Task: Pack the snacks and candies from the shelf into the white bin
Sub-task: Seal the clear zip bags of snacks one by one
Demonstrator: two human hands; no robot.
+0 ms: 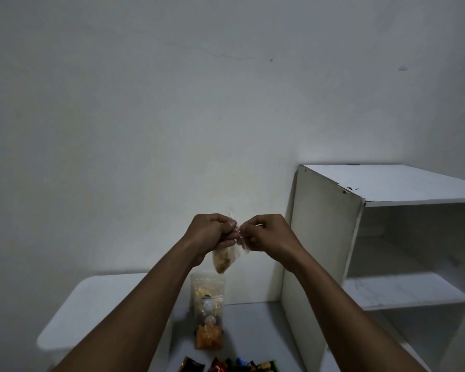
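We see two hands held up in front of a plain grey wall (pixel 172 103). The left hand (pixel 208 233) and the right hand (pixel 267 234) are close together, fingers curled. Both pinch the top of a small clear plastic bag of light brown snack bits (pixel 222 260). The bag hangs down between the hands, in the air.

Below it, a tall clear zip bag with yellow, white and orange candies (pixel 208 312) lies on the grey table top (pixel 253 331). At the bottom edge we see some dark shiny snack packets (pixel 242 366) in a row.

The white bin with round corners (pixel 91 296) sits to the left, partly hidden by the left arm. The white wooden shelf (pixel 325 237) stands to the right, near the right arm.
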